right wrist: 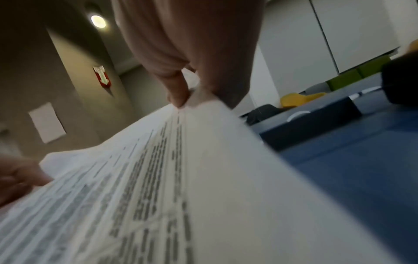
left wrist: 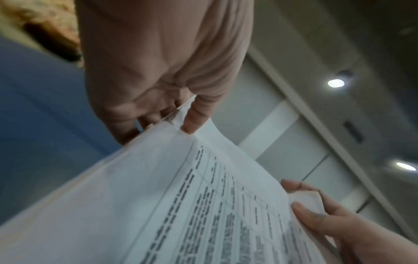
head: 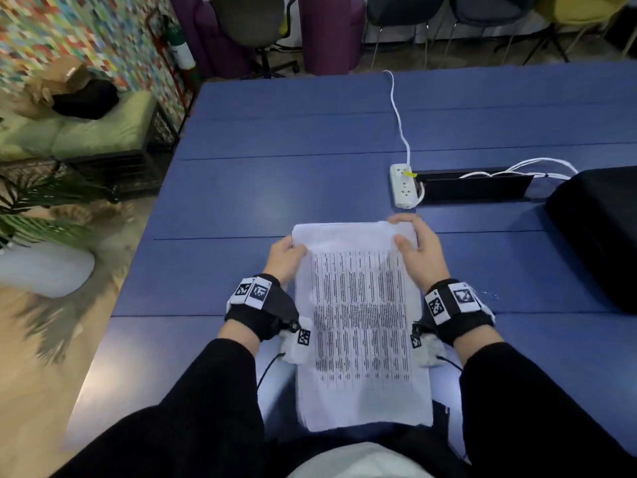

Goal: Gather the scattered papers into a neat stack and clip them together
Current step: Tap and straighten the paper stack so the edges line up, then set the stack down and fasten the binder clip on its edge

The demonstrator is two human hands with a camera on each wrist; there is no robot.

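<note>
A stack of white printed papers is held up over the blue table, tilted with its near end toward me. My left hand pinches the stack's upper left edge, thumb on top. My right hand grips the upper right corner, fingers curled over the far edge and thumb on the page. The left wrist view shows the papers caught between thumb and fingers. In the right wrist view the thumb presses the papers. No clip is in view.
A white power strip with a white cable lies just beyond the papers, next to a black cable tray. A black bag sits at the table's right edge. Chairs stand past the far edge; a plant and green cushions are left.
</note>
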